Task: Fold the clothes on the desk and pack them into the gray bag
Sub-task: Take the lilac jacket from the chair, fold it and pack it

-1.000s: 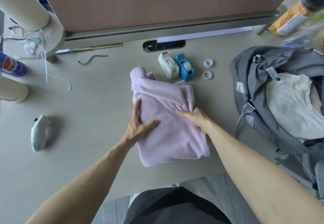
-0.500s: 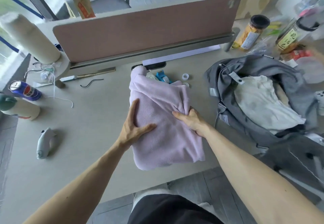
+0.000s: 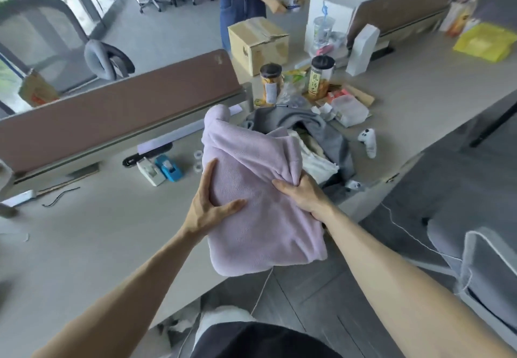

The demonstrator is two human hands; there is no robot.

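Both bare arms reach forward from the bottom corners and angle in toward each other. The left hand (image 3: 212, 206) grips the left side of the folded lilac fleece (image 3: 260, 189): the thumb lies flat across the top and points toward the other hand, while the fingers run straight along the edge, away from the body. The right hand (image 3: 302, 195) is just to the right of it. Its thumb is on top, its fingers are curled round a bunched fold, and the wrist is bent slightly.
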